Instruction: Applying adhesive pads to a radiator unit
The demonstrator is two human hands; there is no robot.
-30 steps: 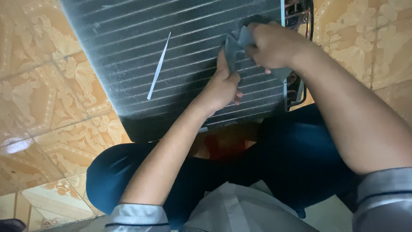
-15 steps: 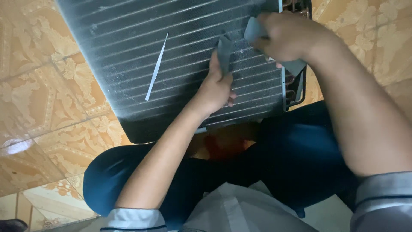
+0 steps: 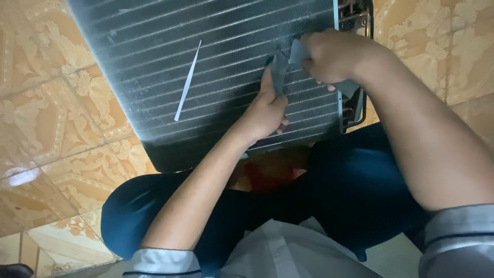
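Both hands shifted slightly along finned coil. Left hand pinching thin grey strip; right hand closed on flat tool beside it. We'd keep strokes parallel to fins.

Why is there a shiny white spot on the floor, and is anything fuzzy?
Head view: the white spot is glare from a light bouncing off the glossy floor tile; the finned coil looks dim and dark at its lower edge; the right hand is slightly soft, the left hand sharper.
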